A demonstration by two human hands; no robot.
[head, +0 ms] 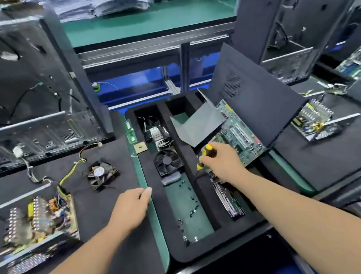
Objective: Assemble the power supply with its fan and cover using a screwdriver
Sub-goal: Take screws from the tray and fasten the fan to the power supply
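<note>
Gripping screwdriver (pixel 206 154) w/ right hand (pixel 225 163), power supply (pixel 38 223) far left, left hand (pixel 133 206) between

We reach forward with 2 bare forearms. Our left hand (pixel 131 206) lies palm down, fingers loosely bent and close together, gripping nothing. Our right hand (pixel 223 162) stretches farther ahead, knuckles up, fingers curled around the yellow-and-black handle of a screwdriver (pixel 204 156), thumb side facing left.
</note>
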